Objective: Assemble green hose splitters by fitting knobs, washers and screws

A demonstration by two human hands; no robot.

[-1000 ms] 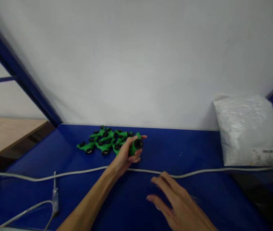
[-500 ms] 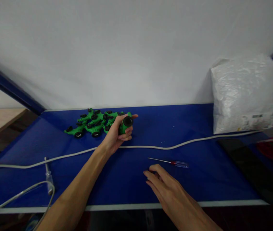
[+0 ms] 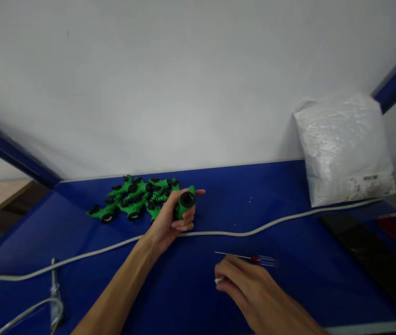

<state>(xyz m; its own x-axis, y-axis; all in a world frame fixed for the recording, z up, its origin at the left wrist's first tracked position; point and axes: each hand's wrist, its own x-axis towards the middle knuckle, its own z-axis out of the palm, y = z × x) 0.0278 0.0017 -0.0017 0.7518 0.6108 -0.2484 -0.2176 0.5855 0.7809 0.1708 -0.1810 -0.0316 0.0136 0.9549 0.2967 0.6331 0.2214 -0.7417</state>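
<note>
Left hand holds a green part; right hand pinches a small white bit.

Left of the grip lies a pile [image 3: 131,201] of green parts on the blue table [image 3: 288,279]. The left hand [image 3: 170,218] reaches far out, fingers wrapped around one green part [image 3: 184,203], its black hole facing us. It is best to keep it steady. The right hand [image 3: 253,291] rests low, fingertips closed on a white bit [image 3: 218,280]. Just past it lies a screwdriver [image 3: 250,257].

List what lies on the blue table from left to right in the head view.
Clear-handled screwdriver → pile of green fittings → left hand gripping a green fitting → right hand → red-handled screwdriver → white plastic bag.
</note>
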